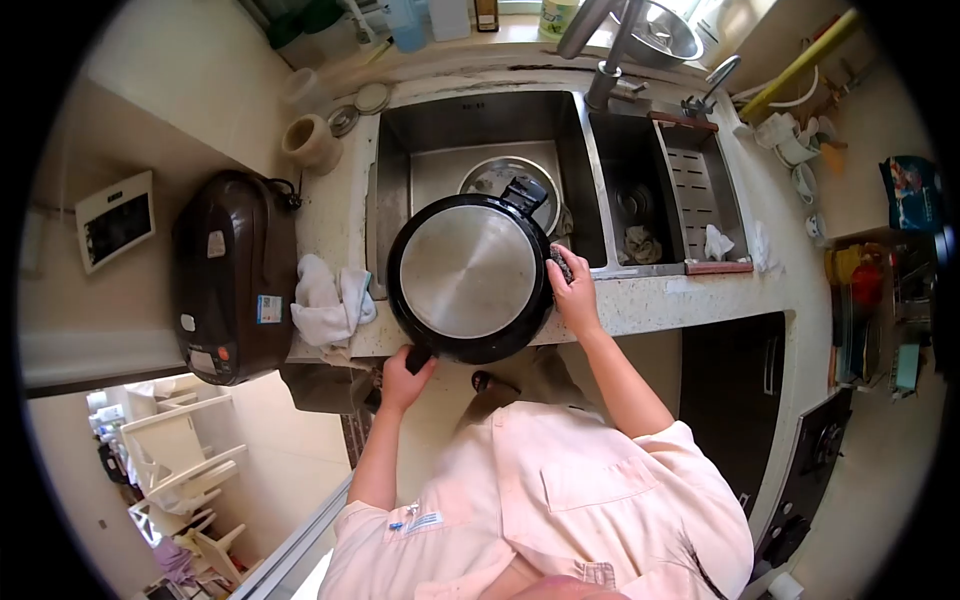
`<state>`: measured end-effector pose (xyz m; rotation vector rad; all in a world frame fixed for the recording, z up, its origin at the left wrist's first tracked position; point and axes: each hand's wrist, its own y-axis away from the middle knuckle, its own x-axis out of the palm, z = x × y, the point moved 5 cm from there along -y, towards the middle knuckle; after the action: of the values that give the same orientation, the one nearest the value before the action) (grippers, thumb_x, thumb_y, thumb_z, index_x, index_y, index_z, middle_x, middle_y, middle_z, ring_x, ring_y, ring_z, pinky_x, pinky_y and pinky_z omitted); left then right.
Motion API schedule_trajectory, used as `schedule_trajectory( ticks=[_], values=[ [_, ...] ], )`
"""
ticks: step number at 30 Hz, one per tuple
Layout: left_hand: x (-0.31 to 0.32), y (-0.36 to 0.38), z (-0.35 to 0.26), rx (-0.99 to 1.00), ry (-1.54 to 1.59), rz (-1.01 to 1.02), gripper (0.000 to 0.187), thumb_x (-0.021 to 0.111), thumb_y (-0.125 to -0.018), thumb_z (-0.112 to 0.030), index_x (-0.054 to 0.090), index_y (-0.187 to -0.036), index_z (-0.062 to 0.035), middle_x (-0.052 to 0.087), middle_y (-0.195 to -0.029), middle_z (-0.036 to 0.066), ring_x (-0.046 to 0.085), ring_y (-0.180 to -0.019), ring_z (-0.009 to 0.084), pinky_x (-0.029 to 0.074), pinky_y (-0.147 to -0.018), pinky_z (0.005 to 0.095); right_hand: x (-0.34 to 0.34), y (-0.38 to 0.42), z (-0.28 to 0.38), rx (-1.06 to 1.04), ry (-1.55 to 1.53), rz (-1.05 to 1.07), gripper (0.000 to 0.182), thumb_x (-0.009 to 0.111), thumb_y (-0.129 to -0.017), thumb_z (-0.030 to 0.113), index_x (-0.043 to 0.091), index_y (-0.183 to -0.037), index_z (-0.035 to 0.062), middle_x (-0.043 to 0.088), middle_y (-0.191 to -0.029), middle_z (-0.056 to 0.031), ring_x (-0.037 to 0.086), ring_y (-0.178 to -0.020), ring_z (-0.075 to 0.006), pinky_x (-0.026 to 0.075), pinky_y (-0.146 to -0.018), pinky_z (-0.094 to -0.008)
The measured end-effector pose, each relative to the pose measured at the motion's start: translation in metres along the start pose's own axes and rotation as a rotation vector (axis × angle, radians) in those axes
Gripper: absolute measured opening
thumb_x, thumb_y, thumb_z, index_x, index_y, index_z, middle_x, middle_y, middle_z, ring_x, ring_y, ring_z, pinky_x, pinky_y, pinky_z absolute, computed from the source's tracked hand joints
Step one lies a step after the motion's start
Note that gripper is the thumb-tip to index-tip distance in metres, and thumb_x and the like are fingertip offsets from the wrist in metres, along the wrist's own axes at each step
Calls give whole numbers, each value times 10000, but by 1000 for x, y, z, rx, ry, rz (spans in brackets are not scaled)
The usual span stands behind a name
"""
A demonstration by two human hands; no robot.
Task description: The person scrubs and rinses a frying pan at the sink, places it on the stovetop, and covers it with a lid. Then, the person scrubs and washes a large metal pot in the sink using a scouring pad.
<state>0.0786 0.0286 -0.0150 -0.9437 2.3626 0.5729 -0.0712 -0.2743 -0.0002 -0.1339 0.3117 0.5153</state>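
Note:
A black pan [466, 277] with a silver base disc is tilted over the front edge of the sink [382, 215], its underside facing me. My left hand [405, 378] is closed round its black long handle, near the counter's front edge. A short helper handle [523, 195] sticks out on the far side. My right hand [574, 296] is at the pan's right rim, fingers closed on a dark grey scouring pad [561, 263] against the side. Behind the pan, a round metal bowl [487, 176] lies in the sink, partly hidden.
A faucet [603, 84] rises behind the sink. A narrow second basin [628, 150] and a slotted drain tray [700, 185] are at right. White cloths [332, 300] and a dark brown rice cooker [235, 275] stand on the left. A clay-coloured jar [311, 145] sits back left.

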Motion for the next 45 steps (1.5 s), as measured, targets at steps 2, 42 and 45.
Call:
schedule_trajectory(
  ticks=[2, 42, 45],
  values=[
    [0, -2, 2, -182, 106, 132, 301, 690, -728, -190, 557, -898, 20, 608, -692, 98, 587, -604, 158, 470, -560, 304, 1, -1, -1, -36, 18, -35, 314, 635, -820, 211, 608, -1098, 69, 561, -1024, -148, 563, -938, -284, 442, -836, -332],
    [47, -128, -184, -742, 620, 159, 146, 619, -791, -136, 526, -694, -82, 524, -615, -1, 502, -498, 89, 401, -449, 228, -189, -137, 9, -298, 33, -132, 265, 655, -811, 167, 609, -1039, 40, 578, -1018, -97, 540, -972, -232, 438, -857, -342],
    [49, -129, -190, -784, 708, 192, 139, 612, -793, -119, 528, -693, -73, 535, -624, 9, 514, -502, 93, 409, -435, 220, -70, -108, 72, -509, -46, 122, 306, 675, -774, 151, 611, -1057, 52, 577, -1047, -122, 521, -1012, -281, 435, -864, -361]
  ],
)
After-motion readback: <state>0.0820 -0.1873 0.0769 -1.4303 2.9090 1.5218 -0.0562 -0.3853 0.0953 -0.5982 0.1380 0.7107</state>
